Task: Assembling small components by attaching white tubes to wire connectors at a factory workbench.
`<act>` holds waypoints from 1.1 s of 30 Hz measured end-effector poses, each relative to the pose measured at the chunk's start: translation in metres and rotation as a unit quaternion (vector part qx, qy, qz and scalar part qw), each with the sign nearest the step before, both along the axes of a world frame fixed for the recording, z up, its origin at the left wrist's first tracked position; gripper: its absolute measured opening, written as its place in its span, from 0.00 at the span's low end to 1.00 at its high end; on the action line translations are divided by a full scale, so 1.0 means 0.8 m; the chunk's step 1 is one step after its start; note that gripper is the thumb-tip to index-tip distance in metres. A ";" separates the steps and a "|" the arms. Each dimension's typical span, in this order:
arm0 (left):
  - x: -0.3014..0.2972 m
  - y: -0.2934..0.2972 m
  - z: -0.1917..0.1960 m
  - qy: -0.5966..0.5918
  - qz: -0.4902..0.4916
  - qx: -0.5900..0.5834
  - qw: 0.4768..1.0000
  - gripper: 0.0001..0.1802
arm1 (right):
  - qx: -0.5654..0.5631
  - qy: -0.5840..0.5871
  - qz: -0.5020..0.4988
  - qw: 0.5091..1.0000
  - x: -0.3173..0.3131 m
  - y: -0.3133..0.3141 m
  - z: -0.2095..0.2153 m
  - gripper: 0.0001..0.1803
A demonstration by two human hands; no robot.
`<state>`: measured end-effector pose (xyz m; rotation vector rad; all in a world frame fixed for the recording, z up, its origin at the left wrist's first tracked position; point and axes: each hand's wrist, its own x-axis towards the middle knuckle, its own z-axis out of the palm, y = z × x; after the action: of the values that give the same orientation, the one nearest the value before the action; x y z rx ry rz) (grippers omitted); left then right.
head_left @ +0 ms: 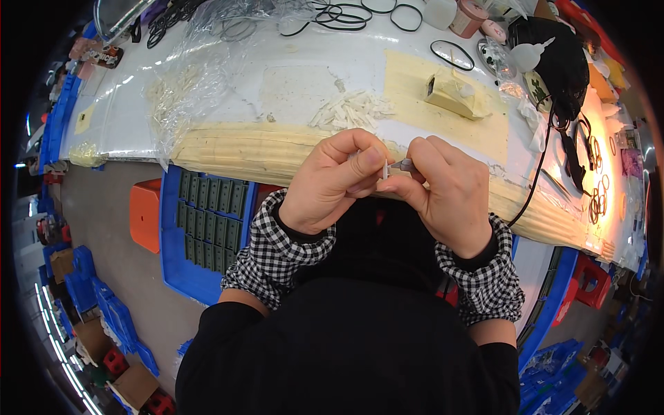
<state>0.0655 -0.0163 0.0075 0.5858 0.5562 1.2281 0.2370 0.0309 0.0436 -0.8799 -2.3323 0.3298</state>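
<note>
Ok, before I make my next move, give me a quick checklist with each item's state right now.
1. Thin, small white strip pinched in the left hand: ok.
2. Small grey metal-looking tool gripped in the right hand: ok.
3. Tool's tip clear of the left hand: cannot tell; they are very close and the tip is too small.
4. Loose pile of short white strips lying on the table beyond the hands: ok.
5. Thin black cable apart from the black-and-white checked fabric right cuff: cannot tell; they run close together at the table's edge.
</note>
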 end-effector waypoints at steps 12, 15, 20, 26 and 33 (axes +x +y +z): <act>0.003 0.000 -0.005 -0.021 0.003 0.014 1.000 0.06 | -0.014 0.017 0.004 1.000 -0.001 -0.001 -0.001 0.24; 0.014 0.002 -0.012 -0.049 0.022 0.021 0.998 0.07 | -0.014 0.023 0.001 1.000 -0.002 -0.001 0.000 0.24; 0.025 0.002 -0.012 -0.076 0.043 0.018 0.996 0.08 | -0.006 0.025 -0.003 1.000 -0.002 0.000 -0.001 0.23; 0.029 0.002 -0.014 -0.093 0.055 0.012 0.994 0.08 | -0.004 0.011 0.001 1.000 -0.001 0.000 0.001 0.22; 0.030 0.002 -0.017 -0.112 0.041 0.017 0.993 0.09 | -0.012 0.020 -0.002 1.000 -0.002 0.000 0.002 0.22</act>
<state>0.0897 -0.0144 -0.0057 0.4484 0.3737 1.3627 0.2353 0.0309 0.0453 -0.8800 -2.2943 0.3707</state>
